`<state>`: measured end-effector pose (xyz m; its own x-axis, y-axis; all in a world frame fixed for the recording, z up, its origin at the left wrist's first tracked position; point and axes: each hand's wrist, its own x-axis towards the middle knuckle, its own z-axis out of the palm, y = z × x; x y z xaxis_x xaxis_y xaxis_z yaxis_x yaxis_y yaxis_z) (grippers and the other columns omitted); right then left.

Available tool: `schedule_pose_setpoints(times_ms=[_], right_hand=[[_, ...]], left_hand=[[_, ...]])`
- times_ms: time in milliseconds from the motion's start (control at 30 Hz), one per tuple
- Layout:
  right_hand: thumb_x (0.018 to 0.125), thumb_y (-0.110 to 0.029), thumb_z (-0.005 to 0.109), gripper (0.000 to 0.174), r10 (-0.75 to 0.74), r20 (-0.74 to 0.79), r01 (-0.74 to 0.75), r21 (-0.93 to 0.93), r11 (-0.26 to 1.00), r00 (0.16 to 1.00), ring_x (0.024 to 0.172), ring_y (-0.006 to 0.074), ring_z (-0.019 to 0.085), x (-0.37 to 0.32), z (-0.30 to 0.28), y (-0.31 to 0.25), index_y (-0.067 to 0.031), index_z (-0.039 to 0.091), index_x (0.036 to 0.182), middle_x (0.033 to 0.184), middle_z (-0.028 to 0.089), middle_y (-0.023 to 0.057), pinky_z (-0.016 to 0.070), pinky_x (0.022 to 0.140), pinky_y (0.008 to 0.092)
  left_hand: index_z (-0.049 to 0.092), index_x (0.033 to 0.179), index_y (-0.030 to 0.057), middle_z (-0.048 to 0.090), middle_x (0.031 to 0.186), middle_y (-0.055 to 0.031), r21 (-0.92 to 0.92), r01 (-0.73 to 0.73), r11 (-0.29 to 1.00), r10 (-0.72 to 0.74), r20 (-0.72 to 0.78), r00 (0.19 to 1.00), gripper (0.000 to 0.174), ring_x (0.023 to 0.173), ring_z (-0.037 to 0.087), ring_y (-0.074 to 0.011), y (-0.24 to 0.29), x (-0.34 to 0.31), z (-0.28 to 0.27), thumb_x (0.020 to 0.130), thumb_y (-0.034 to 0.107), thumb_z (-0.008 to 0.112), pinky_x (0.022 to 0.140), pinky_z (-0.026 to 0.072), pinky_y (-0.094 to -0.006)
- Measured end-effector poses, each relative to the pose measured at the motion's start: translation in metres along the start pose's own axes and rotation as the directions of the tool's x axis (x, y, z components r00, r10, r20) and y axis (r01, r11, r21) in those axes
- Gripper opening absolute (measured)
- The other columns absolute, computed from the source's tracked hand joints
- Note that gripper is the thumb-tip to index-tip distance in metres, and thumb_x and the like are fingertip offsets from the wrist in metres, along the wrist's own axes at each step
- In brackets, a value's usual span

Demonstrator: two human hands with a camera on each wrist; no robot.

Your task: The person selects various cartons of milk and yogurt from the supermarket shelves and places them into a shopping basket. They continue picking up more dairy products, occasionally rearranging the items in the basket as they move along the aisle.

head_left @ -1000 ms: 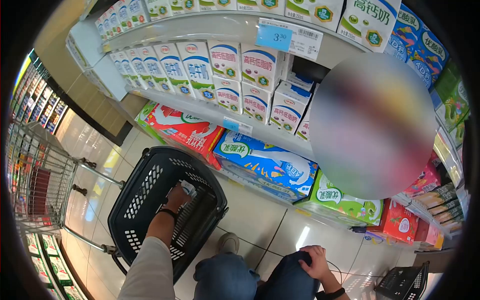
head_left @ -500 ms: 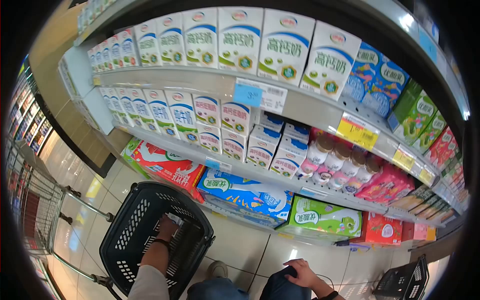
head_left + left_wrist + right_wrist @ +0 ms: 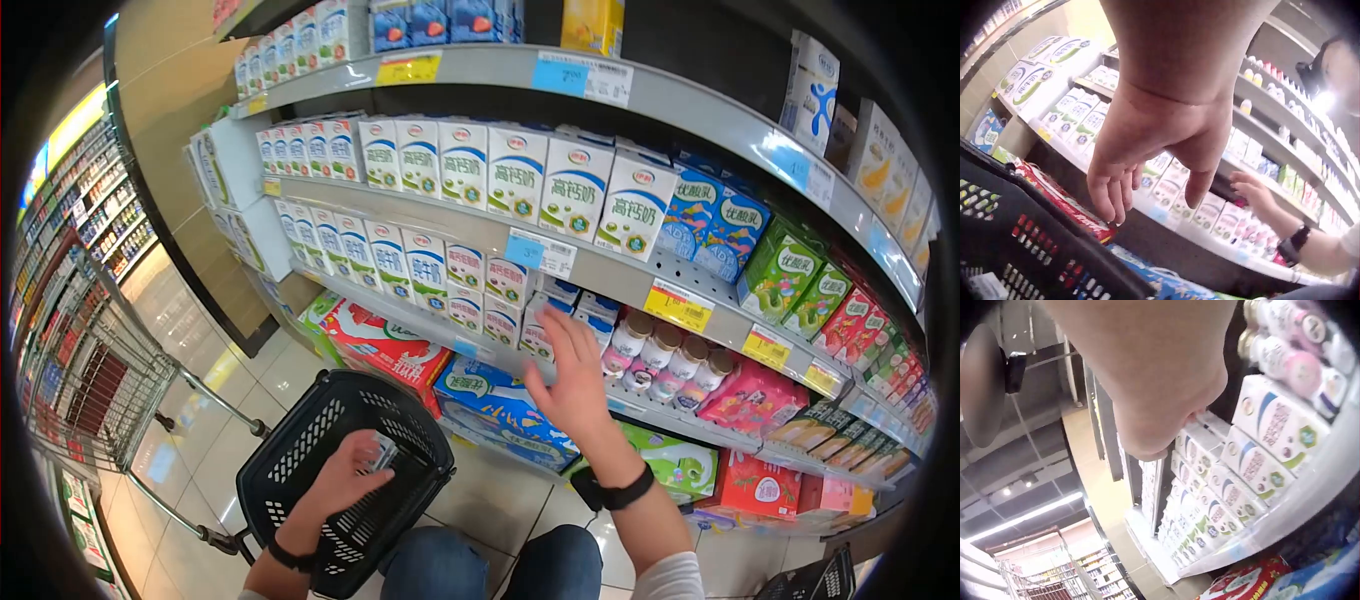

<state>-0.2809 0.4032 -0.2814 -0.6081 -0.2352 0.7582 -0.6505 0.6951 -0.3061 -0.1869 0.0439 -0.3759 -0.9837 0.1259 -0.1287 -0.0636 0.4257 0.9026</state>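
My left hand (image 3: 345, 478) hovers over the black shopping basket (image 3: 262, 478), its fingers loosely bent and holding nothing. A small white carton (image 3: 383, 452) lies inside the basket, close by those fingers in the head view. Raised toward the lower shelf, my right hand (image 3: 577, 390) has its fingers stretched out in front of the pink-lettered milk cartons (image 3: 465, 308). In the right wrist view, the hand overlaps the tops of these milk cartons (image 3: 1254, 465), and most of its fingers are hidden behind the palm.
Drink bottles (image 3: 660, 350) stand right of the milk cartons. Green-lettered cartons (image 3: 515, 170) line the shelf above. Red (image 3: 385, 345) and blue (image 3: 500, 405) gift boxes sit beneath the lower shelf. A metal shopping cart (image 3: 95, 390) stands at left, and another basket (image 3: 810, 580) at lower right.
My left hand has risen from deep in the basket, leaving a carton there. My right hand has moved off my knee, up to the lower shelf. The head view now takes in higher shelves.
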Motion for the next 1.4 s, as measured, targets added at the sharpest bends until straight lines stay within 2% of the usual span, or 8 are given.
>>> schedule_pose_setpoints(times_ms=[67,200,400,467,533,633,1067,1400], right_hand=[[0.079,-0.014,0.072,0.064,0.074,-0.171,-0.098,-0.136,0.986,0.982,0.120,0.0400,0.049,0.021,0.020,-0.007,0.0008,0.047,0.136,0.131,0.054,0.0215,0.0405,0.103,0.0459],[0.079,-0.020,0.076,0.074,0.352,-0.215,-0.331,0.129,0.935,0.911,0.119,0.0456,0.045,0.035,0.059,0.005,0.0053,0.041,0.139,0.133,0.049,0.0273,0.0357,0.105,0.0509],[0.072,-0.027,0.084,0.074,0.377,-0.365,-0.409,-0.009,0.913,0.851,0.119,0.0454,0.048,0.064,0.065,0.032,0.0030,0.052,0.131,0.129,0.054,0.0261,0.0386,0.104,0.0495],[0.070,-0.030,0.087,0.074,0.364,-0.361,-0.392,-0.005,0.920,0.859,0.118,0.0391,0.053,0.073,0.066,0.052,0.0022,0.056,0.128,0.127,0.058,0.0224,0.0409,0.103,0.0442],[0.070,-0.032,0.088,0.073,0.435,0.052,-0.399,0.505,0.765,0.899,0.114,0.0294,0.057,0.086,0.051,0.053,0.0029,0.058,0.126,0.124,0.062,0.0173,0.0428,0.101,0.0368],[0.072,-0.032,0.087,0.068,0.470,0.209,-0.509,0.483,0.713,0.857,0.110,0.0222,0.058,0.090,0.050,0.066,0.0015,0.060,0.124,0.122,0.064,0.0118,0.0438,0.099,0.0328],[0.078,-0.029,0.081,0.053,0.450,0.147,-0.464,0.453,0.761,0.881,0.107,0.0200,0.062,0.079,0.029,0.066,-0.0036,0.065,0.122,0.118,0.069,0.0077,0.0462,0.096,0.0325],[0.074,-0.022,0.084,0.058,0.567,-0.123,-0.456,0.468,0.757,0.815,0.113,0.0260,0.059,0.058,0.017,0.054,0.0031,0.062,0.122,0.120,0.066,0.0163,0.0424,0.102,0.0352]], left_hand=[[0.042,0.138,0.0060,0.059,0.120,-0.0090,-0.082,-0.081,0.993,0.083,0.014,0.996,0.070,0.103,0.060,-0.0167,0.017,-0.026,0.003,0.080,0.003,0.080,0.091,0.0520,-0.0318],[0.045,0.136,0.0061,0.060,0.120,-0.0133,-0.107,-0.105,0.989,0.108,0.017,0.994,0.067,0.103,0.063,-0.0192,0.023,-0.043,0.005,0.081,0.013,0.082,0.087,0.0525,-0.0326],[0.044,0.137,0.0072,0.059,0.119,-0.0082,-0.172,-0.156,0.973,0.155,-0.017,0.988,0.065,0.101,0.060,-0.0146,0.049,-0.031,0.005,0.082,0.003,0.078,0.086,0.0520,-0.0289],[0.044,0.137,0.0073,0.059,0.120,-0.0083,-0.204,-0.164,0.965,0.166,-0.007,0.986,0.065,0.102,0.060,-0.0148,0.053,-0.031,0.012,0.082,0.003,0.078,0.086,0.0519,-0.0288],[0.044,0.137,0.0069,0.059,0.120,-0.0085,-0.222,-0.164,0.961,0.175,0.029,0.984,0.064,0.103,0.061,-0.0155,0.054,-0.030,0.019,0.083,0.003,0.077,0.087,0.0516,-0.0288],[0.043,0.138,0.0059,0.060,0.121,-0.0100,-0.256,-0.148,0.955,0.168,0.057,0.984,0.064,0.103,0.062,-0.0165,0.052,-0.030,0.029,0.083,0.003,0.077,0.088,0.0514,-0.0304],[0.041,0.139,0.0072,0.061,0.117,-0.0126,-0.272,-0.094,0.958,0.122,0.090,0.988,0.062,0.100,0.063,-0.0178,0.040,-0.039,0.036,0.086,0.002,0.073,0.088,0.0508,-0.0330],[0.042,0.137,0.0038,0.063,0.114,-0.0122,-0.344,-0.130,0.930,0.173,0.098,0.980,0.060,0.096,0.063,-0.0158,0.042,-0.044,0.048,0.087,0.009,0.074,0.082,0.0514,-0.0301]])
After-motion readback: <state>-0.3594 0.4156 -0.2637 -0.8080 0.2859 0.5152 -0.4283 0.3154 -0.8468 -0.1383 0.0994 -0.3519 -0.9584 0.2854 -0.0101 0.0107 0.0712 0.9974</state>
